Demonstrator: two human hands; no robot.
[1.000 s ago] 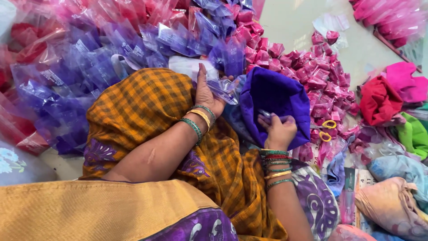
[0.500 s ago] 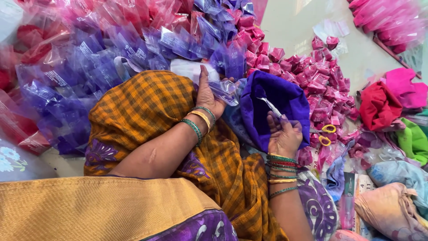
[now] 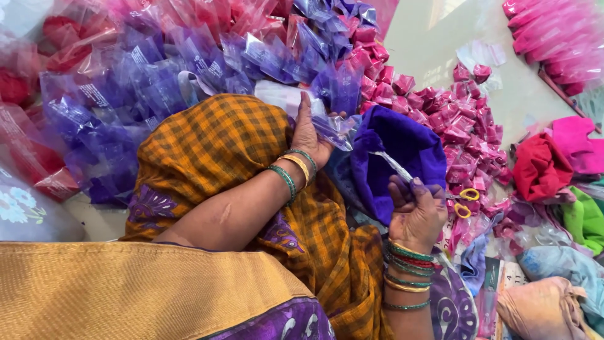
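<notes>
While the left hand (image 3: 311, 135) lies flat on the orange checked cloth (image 3: 220, 151) over the lap, fingers together and pointing at the heap of purple packets (image 3: 151, 82), its fingertips touch a clear plastic bag (image 3: 333, 126) whose end rests on the purple fabric (image 3: 396, 157). The right hand (image 3: 415, 211) is curled, thumb and fingers pinching a thin strip (image 3: 390, 165) (pale, possibly plastic) that slants up across that fabric. Just beside this hand, on the floor, sit small yellow-handled scissors (image 3: 464, 201) — among scattered pink packets (image 3: 453, 119). Further right lie red cloth (image 3: 538, 167) and green cloth (image 3: 582, 217), bunched together.
</notes>
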